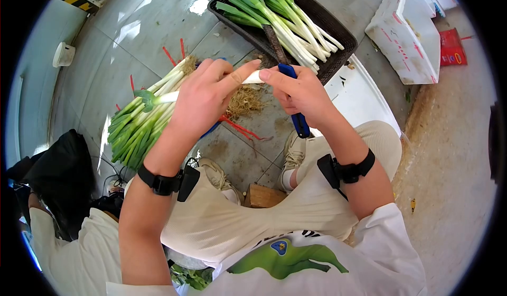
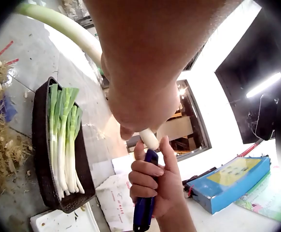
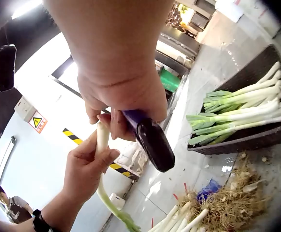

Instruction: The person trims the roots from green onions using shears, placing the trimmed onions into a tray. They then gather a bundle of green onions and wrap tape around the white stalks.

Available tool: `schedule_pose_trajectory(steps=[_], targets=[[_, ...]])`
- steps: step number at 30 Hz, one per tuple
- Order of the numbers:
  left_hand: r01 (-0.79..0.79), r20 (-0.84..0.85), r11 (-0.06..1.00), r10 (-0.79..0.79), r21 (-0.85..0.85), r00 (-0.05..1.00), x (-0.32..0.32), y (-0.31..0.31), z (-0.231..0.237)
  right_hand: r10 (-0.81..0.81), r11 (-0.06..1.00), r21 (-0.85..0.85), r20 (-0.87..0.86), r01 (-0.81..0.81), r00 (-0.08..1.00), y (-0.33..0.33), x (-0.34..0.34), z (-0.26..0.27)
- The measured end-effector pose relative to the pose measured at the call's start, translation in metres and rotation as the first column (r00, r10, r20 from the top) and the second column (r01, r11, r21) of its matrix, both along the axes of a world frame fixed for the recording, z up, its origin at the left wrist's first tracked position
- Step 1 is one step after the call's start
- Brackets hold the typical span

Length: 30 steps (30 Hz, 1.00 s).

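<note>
In the head view my left hand point(image 1: 203, 92) grips a long green onion point(image 1: 167, 98) around its white stem, its leafy part out to the left. My right hand point(image 1: 305, 92) holds a knife by its blue handle point(image 1: 300, 124), and the dark, stained blade point(image 1: 273, 42) points away from me. The right thumb lies at the onion's white end, as the left wrist view also shows at the pale tip point(image 2: 149, 139). Below the left hand, a bundle of green onions point(image 1: 137, 132) lies on the floor, beside a heap of cut-off roots point(image 1: 245, 101).
A dark basket point(image 1: 346, 40) of trimmed green onions point(image 1: 298, 29) stands ahead, beside a white foam lid point(image 1: 364, 92). A foam box point(image 1: 404, 42) is at right. Red ties point(image 1: 240, 127) lie on the tiles, and a wooden block point(image 1: 264, 195) sits between the shoes. Another person's sleeve point(image 1: 79, 254) shows at left.
</note>
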State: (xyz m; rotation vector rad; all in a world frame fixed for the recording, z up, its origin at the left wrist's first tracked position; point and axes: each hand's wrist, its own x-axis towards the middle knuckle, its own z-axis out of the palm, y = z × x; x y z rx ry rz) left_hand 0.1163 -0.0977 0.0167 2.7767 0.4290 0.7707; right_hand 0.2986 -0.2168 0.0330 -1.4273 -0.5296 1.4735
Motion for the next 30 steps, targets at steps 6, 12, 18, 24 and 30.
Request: schedule_pose_trajectory(steps=[6, 12, 18, 24, 30], targets=[[0.025, -0.085, 0.995, -0.033, -0.094, 0.996, -0.003, -0.001, 0.005, 0.013, 0.999, 0.033, 0.176, -0.019, 0.984, 0.005, -0.006, -0.006], [-0.190, -0.373, 0.857, -0.004, -0.480, 0.928, -0.028, 0.022, 0.004, -0.018, 0.996, 0.089, 0.432, -0.022, 0.902, 0.008, -0.007, -0.003], [-0.331, -0.588, 0.748, -0.097, -0.575, 0.803, -0.039, 0.034, 0.009, -0.041, 0.994, 0.107, 0.525, -0.017, 0.850, 0.008, -0.003, 0.001], [-0.210, -0.402, 0.730, -0.096, -0.650, 0.910, -0.040, 0.028, 0.017, -0.044, 0.996, 0.084, 0.450, 0.007, 0.892, -0.004, 0.018, 0.032], [-0.222, -0.455, 0.783, -0.087, -0.582, 0.886, -0.044, 0.027, 0.011, -0.240, 0.963, 0.196, 0.311, 0.185, 0.920, -0.053, 0.096, 0.088]])
